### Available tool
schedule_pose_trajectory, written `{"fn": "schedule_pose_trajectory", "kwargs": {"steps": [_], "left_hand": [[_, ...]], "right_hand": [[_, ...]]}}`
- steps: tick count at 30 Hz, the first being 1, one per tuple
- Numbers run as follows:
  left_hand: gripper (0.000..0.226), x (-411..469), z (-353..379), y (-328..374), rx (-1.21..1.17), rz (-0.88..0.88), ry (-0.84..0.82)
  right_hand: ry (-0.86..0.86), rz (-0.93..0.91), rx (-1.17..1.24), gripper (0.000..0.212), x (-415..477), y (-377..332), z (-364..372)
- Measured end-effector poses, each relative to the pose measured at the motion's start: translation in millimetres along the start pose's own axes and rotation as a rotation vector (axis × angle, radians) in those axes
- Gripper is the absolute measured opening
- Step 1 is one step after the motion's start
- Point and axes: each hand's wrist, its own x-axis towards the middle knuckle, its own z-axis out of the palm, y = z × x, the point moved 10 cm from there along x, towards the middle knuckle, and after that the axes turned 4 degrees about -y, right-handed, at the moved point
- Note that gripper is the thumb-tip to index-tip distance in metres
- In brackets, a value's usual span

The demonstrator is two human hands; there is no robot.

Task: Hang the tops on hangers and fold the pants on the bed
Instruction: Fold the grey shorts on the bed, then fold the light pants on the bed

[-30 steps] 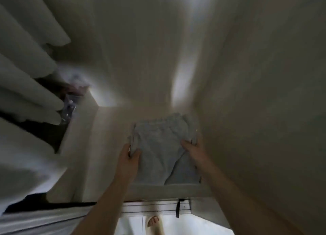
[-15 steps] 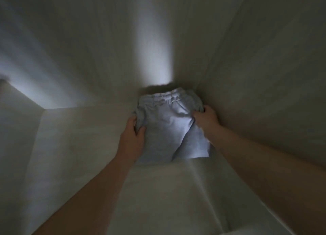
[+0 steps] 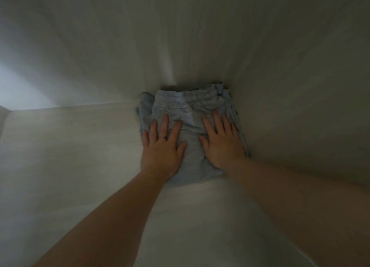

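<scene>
The pants [image 3: 192,110] are pressed onto the shelf [image 3: 80,146] by the left hand [image 3: 162,148] and right hand [image 3: 222,144], fingers straight; pressure is best spread evenly so the folds hold.

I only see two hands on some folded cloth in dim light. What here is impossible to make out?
Head view:
1. Folded pants: much of the near part is hidden under the left hand and right hand.
2. Number of fold layers: only the top face shows.
3. True fabric colour: light too dim.
4. Anything beyond the shelf: its walls fill the frame.
</scene>
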Motion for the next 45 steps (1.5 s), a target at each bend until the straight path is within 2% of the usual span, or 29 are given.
{"fn": "schedule_pose_trajectory", "kwargs": {"steps": [6,8,10,13,15,18,21,30,35,41,45], "left_hand": [[0.073,-10.4,-1.4,-4.4,-0.026,-0.032,-0.146],[0.072,-29.6,-5.8,-4.5,-0.111,-0.106,-0.197],[0.069,-60.6,-12.2,-2.2,-0.237,-0.191,-0.202],[0.066,-121.5,-33.3,4.6,-0.358,-0.256,-0.136],[0.065,-161.8,-49.5,6.4,-0.423,-0.306,-0.094],[0.062,-221.3,-70.5,7.3,-0.550,-0.384,-0.073],[0.061,-280.6,-91.4,13.8,-0.625,-0.384,-0.009],[0.060,-418.9,-146.6,31.4,-0.530,-0.368,0.070],[0.054,-493.1,-181.9,29.0,-0.528,-0.494,0.248],[0.040,-606.4,-209.7,67.8,-0.456,-0.615,0.496],[0.041,-687.0,-197.2,90.6,-0.355,-0.828,0.552]], "right_hand": [[-0.278,0.035,-0.046,0.073,5.4,-4.7,2.9],[-0.300,0.038,-0.016,0.074,-8.6,-10.2,-8.8],[-0.237,0.054,0.043,0.071,-33.3,-16.3,-27.2],[-0.205,0.066,0.213,0.070,-87.9,-33.9,-44.8],[-0.203,0.008,0.315,0.072,-125.9,-56.0,-59.1],[-0.156,-0.057,0.332,0.067,-183.1,-84.4,-86.4],[-0.120,-0.116,0.379,0.065,-241.0,-103.2,-105.9],[-0.149,-0.408,0.624,0.050,-375.3,-137.5,-137.4],[-0.321,-0.592,0.701,0.045,-426.0,-176.7,-128.0],[-0.516,-0.843,0.692,0.042,-501.4,-220.0,-117.3],[-0.628,-0.987,0.659,0.039,-562.2,-235.1,-100.6]]}}
